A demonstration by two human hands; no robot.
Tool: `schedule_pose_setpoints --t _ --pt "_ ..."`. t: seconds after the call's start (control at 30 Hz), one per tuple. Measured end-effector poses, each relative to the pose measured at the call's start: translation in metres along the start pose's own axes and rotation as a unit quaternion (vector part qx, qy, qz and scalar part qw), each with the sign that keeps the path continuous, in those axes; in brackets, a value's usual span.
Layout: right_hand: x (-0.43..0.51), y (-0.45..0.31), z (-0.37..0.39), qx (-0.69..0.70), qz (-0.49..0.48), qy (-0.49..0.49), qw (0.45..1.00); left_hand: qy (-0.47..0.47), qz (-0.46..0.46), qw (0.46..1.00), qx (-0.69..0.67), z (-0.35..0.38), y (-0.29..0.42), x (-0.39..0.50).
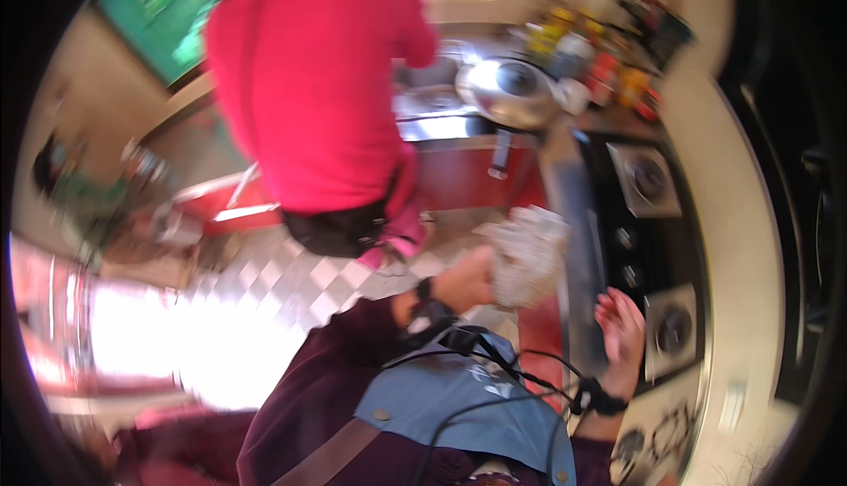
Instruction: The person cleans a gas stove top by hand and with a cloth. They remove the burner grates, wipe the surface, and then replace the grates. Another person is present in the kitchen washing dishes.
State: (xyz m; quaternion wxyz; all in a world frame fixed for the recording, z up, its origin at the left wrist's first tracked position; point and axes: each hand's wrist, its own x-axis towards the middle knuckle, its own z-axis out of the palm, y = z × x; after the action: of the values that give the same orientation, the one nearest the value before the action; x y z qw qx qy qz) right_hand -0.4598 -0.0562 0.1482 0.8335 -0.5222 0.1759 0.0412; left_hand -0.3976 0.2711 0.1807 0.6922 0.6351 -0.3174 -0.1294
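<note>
A crumpled whitish cloth or paper (529, 254) is gripped in my left hand (466, 277), held out in front of the blue apron (463, 406). The picture is blurred, so its exact kind cannot be told. My right hand (620, 327) is raised near the edge of the black gas hob (622, 221), fingers loosely bent and apart, with nothing seen in it. Both wrists wear dark straps, and black cables run across the apron.
A person in a pink top (317, 89) stands by the sink (433, 92). Beside it sits a large lidded metal pan (513, 92). Bottles and jars (595, 66) crowd the counter corner. A further person (86, 201) is at the far left. Red cabinets (470, 175) run below the counter.
</note>
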Motion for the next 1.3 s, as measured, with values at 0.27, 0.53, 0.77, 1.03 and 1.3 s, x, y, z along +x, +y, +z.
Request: schedule_pose_setpoints --t 0.27,0.53,0.77,1.03,1.3 --pt "0.043 -0.010 0.051 -0.043 0.016 -0.088 0.995 0.095 -0.214 0.681 -0.694 0.006 -0.021 0.059" --pt "0.064 -0.006 0.168 -0.053 -0.060 -0.385 0.919 0.104 -0.150 0.757 -0.627 -0.015 0.001 0.056" --pt "0.098 -0.001 0.210 -0.080 -0.083 -0.407 0.906 0.086 0.042 0.793 -0.601 -0.038 -0.016 0.053" --pt "0.137 0.011 0.191 -0.346 -0.374 -0.344 0.789 0.192 -0.145 0.846 -0.475 -0.056 0.003 0.041" --pt "0.173 0.041 0.172 0.247 0.095 -0.346 0.900 0.328 -0.243 0.734 -0.543 -0.054 0.014 0.031"
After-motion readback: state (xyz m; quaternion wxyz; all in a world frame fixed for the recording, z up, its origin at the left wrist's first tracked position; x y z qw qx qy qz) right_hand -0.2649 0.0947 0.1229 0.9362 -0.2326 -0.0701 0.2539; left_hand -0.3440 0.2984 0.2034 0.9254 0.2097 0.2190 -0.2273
